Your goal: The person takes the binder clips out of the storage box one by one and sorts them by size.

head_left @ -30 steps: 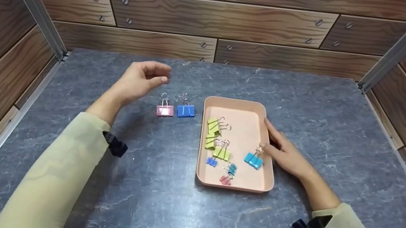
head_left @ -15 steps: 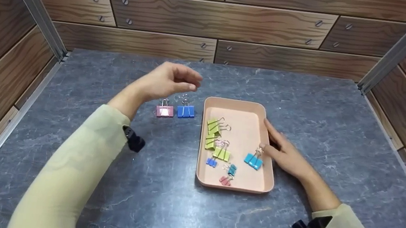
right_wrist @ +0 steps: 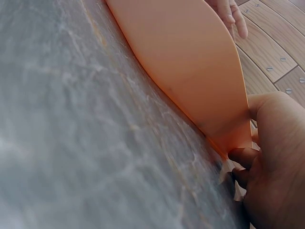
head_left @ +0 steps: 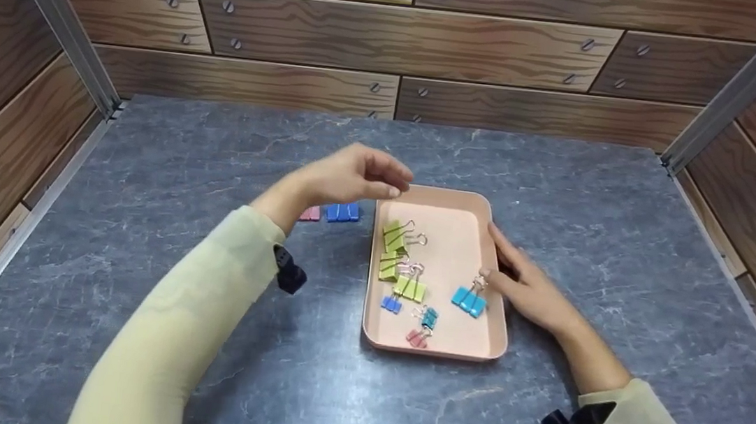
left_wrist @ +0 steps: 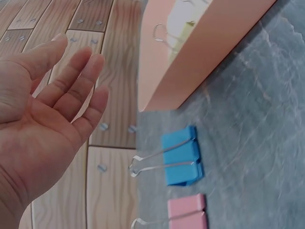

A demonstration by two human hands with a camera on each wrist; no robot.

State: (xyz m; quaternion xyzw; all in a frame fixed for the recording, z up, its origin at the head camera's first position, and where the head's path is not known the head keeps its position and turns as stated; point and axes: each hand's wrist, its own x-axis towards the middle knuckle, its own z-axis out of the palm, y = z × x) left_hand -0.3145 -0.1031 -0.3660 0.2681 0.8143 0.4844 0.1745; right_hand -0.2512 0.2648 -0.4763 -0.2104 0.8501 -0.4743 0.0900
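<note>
My left hand point(head_left: 359, 176) hovers at the far left corner of a pink tray point(head_left: 445, 237), fingers loosely bent and nothing held; its bare palm point(left_wrist: 47, 129) shows in the left wrist view. At the tray's right wall my right hand point(head_left: 541, 296) grips the side, thumb over the rim and fingers along the outside. Inside lie several yellow-green binder clips point(head_left: 410, 288), a light-blue binder clip point(head_left: 469, 302) by the right thumb, and small blue point(head_left: 391, 304), teal point(head_left: 430, 317) and red-pink point(head_left: 417, 338) clips. Left of the tray, a blue binder clip point(head_left: 343, 212) lies beside a pink one point(left_wrist: 188, 212), partly hidden by my left forearm.
The tray stands on a grey marbled tabletop point(head_left: 305, 373). Wood-patterned panels point(head_left: 396, 38) close off the back and both sides, with metal posts point(head_left: 54, 16) at the corners. Black wrist cameras point(head_left: 289, 271) sit on both sleeves.
My left hand has moved right, from above the left of the pink and blue clips to the tray's far left corner. The right hand and the clips stay put.
</note>
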